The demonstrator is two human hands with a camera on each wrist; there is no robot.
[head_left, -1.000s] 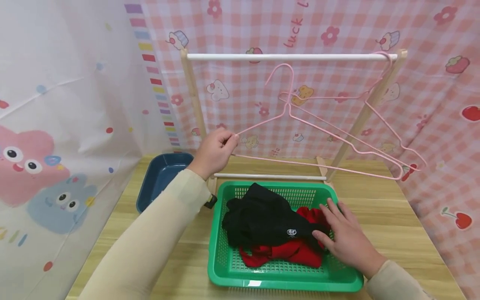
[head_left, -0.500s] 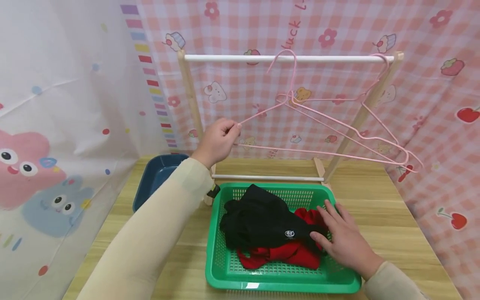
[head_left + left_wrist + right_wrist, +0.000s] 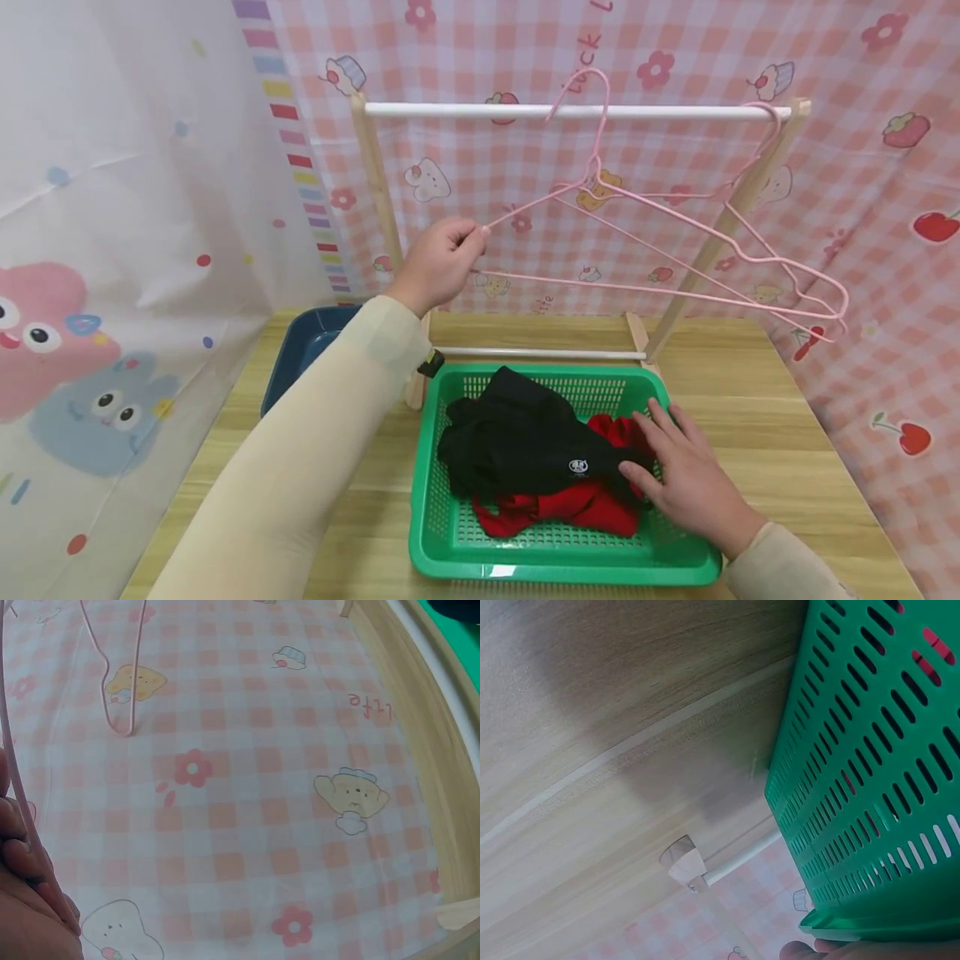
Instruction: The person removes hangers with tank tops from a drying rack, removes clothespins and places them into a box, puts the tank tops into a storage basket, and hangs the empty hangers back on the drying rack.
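My left hand point(image 3: 438, 265) pinches one end of a pink wire hanger point(image 3: 637, 288), lifted in front of the rack, its hook overlapping the white rail point(image 3: 465, 109) in the head view. In the left wrist view the curled fingers point(image 3: 22, 859) lie along the hanger wire. My right hand point(image 3: 693, 483) rests over the right rim of a green basket point(image 3: 555, 572), fingers spread, thumb beside a black garment point(image 3: 517, 450) with a white logo. Under it lies a red garment point(image 3: 588, 510). The right wrist view shows the basket's slotted outer wall.
A second pink hanger point(image 3: 667, 195) hangs at the rail's right end. The rack's wooden posts point(image 3: 377, 175) stand behind the basket on the wooden table point(image 3: 757, 417). A dark blue tray point(image 3: 300, 346) sits at left, partly behind my sleeve. Patterned cloth covers the walls.
My left hand has raised the hanger and shifted it slightly right, its hook rising from below the rail to across it in view. The right hand stays on the basket rim.
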